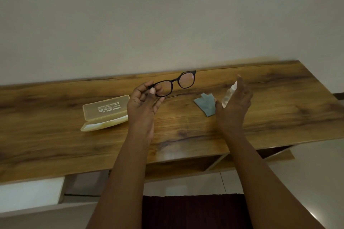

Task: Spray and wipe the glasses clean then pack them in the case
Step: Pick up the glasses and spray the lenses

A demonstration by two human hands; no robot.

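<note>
My left hand (143, 102) pinches the black-framed glasses (175, 83) by their left end and holds them up above the wooden table (279, 98), lenses facing me. My right hand (234, 102) grips a small clear spray bottle (229, 95), with its top toward the glasses and the forefinger raised over it. A blue-grey cleaning cloth (204, 103) lies crumpled on the table just left of my right hand. The pale yellow glasses case (105, 113) lies open on the table to the left of my left hand, its lid standing up.
The table runs along a plain pale wall. Below its front edge are an open shelf (195, 165) and, at lower left, a white drawer front (31, 193). Dark cloth (193, 210) shows between my forearms at the bottom.
</note>
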